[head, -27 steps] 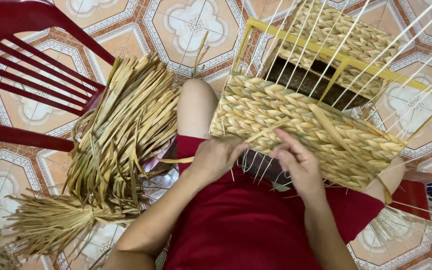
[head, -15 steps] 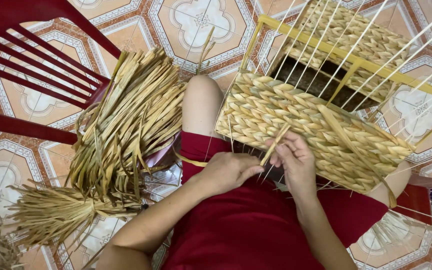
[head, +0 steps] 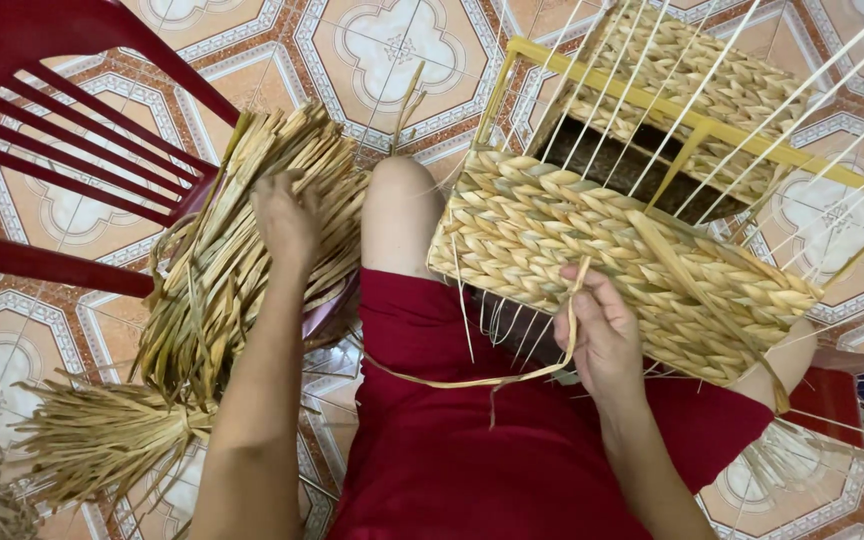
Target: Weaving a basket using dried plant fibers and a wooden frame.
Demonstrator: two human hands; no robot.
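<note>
I saw my left hand (head: 287, 222) resting open on the reed bundle (head: 242, 250), its long axis running away from me to my left; my right hand (head: 604, 335) pinched a loose reed strand (head: 482, 380) at the woven basket (head: 612, 250) on my lap.

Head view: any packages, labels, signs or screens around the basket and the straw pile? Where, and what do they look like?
None in view: no package, label, sign or screen.
Half-woven basket: on the lap, tan plaits on a yellow frame.
Dried straw bundle: on the red chair, under the left hand.
</note>
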